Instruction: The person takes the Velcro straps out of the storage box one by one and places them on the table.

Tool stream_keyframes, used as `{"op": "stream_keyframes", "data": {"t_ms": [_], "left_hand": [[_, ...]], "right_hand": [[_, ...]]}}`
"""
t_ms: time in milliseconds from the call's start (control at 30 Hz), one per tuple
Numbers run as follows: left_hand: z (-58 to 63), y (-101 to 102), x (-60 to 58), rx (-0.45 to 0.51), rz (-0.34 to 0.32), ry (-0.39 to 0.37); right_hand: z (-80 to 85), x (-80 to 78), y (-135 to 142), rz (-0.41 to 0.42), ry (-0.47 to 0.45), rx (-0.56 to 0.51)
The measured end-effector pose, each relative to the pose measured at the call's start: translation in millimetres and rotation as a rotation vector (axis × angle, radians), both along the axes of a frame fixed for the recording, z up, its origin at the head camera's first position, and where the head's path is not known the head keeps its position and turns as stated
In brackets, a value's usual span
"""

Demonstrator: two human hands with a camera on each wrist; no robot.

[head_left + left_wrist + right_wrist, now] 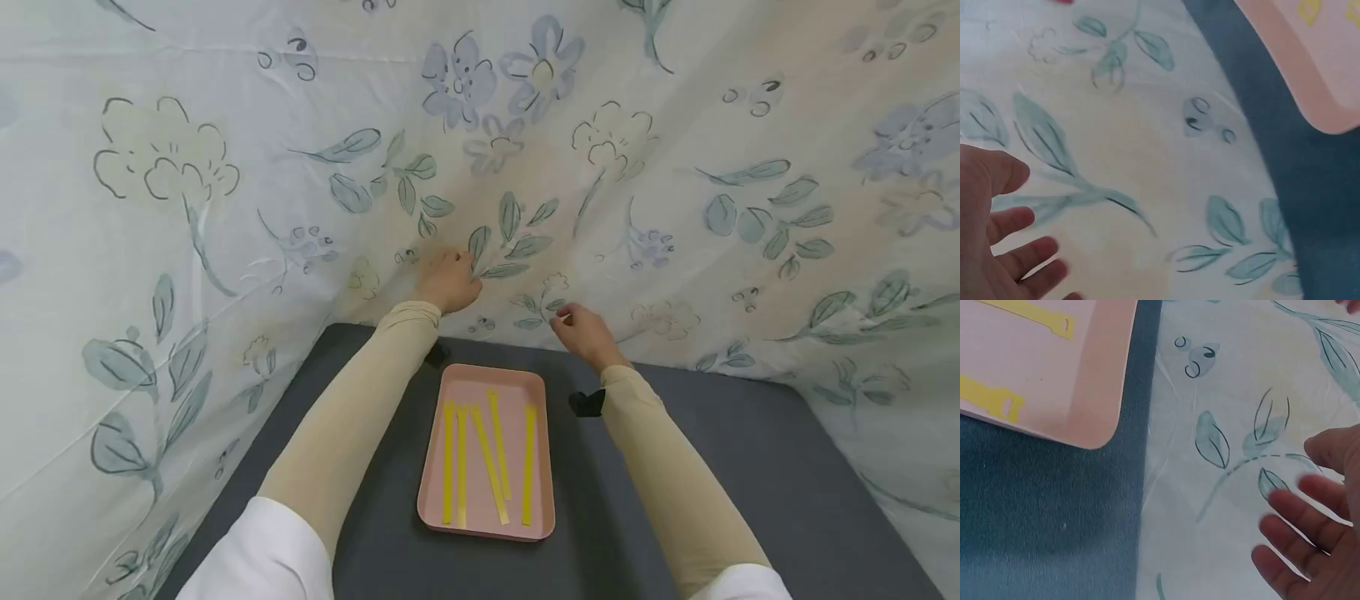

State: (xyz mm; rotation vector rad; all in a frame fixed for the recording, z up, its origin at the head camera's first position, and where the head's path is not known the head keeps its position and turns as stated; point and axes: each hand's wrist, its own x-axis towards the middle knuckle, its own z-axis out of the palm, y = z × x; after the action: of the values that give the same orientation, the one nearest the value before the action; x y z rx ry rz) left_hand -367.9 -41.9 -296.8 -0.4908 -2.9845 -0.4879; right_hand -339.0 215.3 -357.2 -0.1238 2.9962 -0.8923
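Note:
A pink tray point(486, 377) lies on the dark grey table and holds several thin yellow strips point(529, 467). In the right wrist view a strip point(1029, 315) shows a slotted, wider end; their exact kind cannot be told. Beyond the tray's far left corner is my left hand point(450, 282), in front of the flowered cloth. Its fingers point(1029, 256) look loosely bent and spread, with nothing held. Past the far right corner my right hand point(585, 333) hovers by the same cloth, its fingers point(1300, 515) relaxed and holding nothing. Whether either hand touches the cloth, I cannot tell.
The flowered cloth point(525, 167) hangs along the back and both sides of the table point(720, 467). A black wrist device point(587, 404) sits at the right wrist, and another dark piece point(437, 354) shows beneath the left one.

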Motion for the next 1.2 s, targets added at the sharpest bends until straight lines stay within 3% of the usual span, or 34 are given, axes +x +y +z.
{"op": "stream_keyframes", "data": {"t_ms": [267,633,733,867,1200], "left_hand": [[-37.6,-32,-2.4,0.079,0.013,-0.127],[-83.4,-63,7.3,0.345,-0.114,-0.319],[-95.1,-72,17.6,0.457,-0.16,-0.418],[-110.5,-82,37.2,0.533,-0.2,-0.495],[-164.2,-95,88.7,0.719,-0.222,-0.631]], "right_hand": [[-19.2,0.7,-5,0.079,-0.045,-0.014],[-32.0,-0.4,-30,0.214,-0.089,-0.021],[-32.2,0.6,-32,0.254,-0.164,-0.085],[-33.9,3.3,-33,0.304,-0.249,-0.169],[-53.4,10.5,-44,0.368,-0.335,-0.155]]}}
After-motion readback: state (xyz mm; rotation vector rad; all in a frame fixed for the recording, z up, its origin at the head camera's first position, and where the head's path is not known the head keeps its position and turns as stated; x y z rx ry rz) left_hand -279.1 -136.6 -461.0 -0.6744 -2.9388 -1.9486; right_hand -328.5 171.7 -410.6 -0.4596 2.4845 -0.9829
